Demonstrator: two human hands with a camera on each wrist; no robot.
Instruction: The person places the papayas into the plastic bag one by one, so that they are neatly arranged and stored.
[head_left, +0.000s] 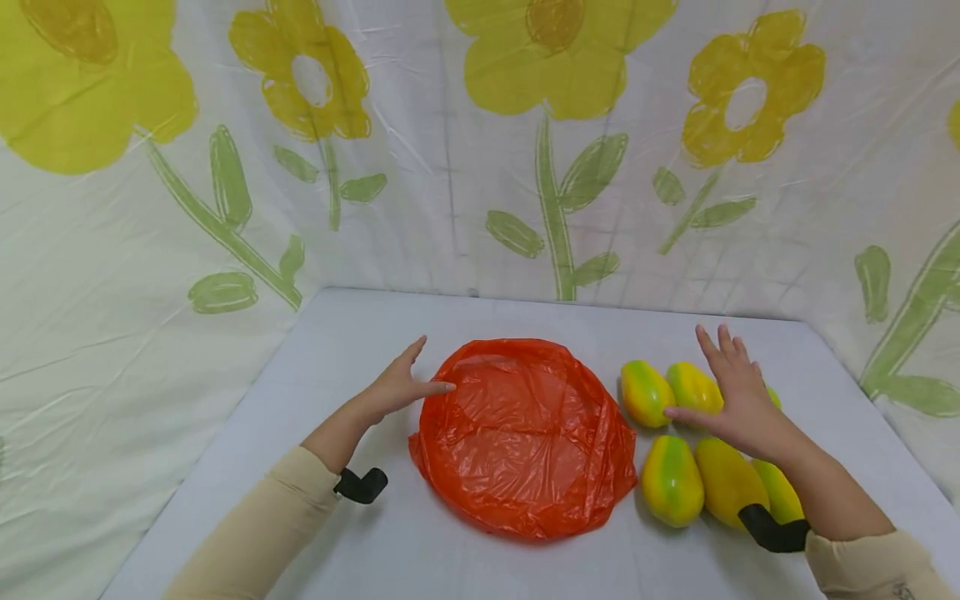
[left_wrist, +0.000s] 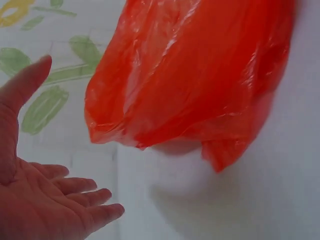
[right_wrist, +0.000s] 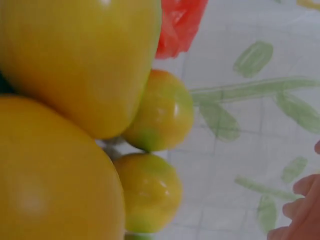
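Note:
A red plastic bag (head_left: pixel 525 442), spread into a wide round shape, sits in the middle of the white table. Just left of its upper edge is my left hand (head_left: pixel 397 387), thumb and fingers spread; the left wrist view shows this palm (left_wrist: pixel 50 205) apart from the bag (left_wrist: pixel 185 75). My right hand (head_left: pixel 742 412) hovers over several yellow-green fruits (head_left: pixel 672 481), shaped like mangoes or papayas, with its fingers spread and nothing held. It hides part of the back row. In the right wrist view the fruits (right_wrist: pixel 75 60) loom close, while only some fingertips (right_wrist: pixel 302 200) show.
The white table (head_left: pixel 352 333) ends at the back against a white curtain (head_left: pixel 420 208) painted with yellow flowers. Black straps or mounts (head_left: pixel 362 485) stick out at both wrists. The fruits stand in two rows right of the bag.

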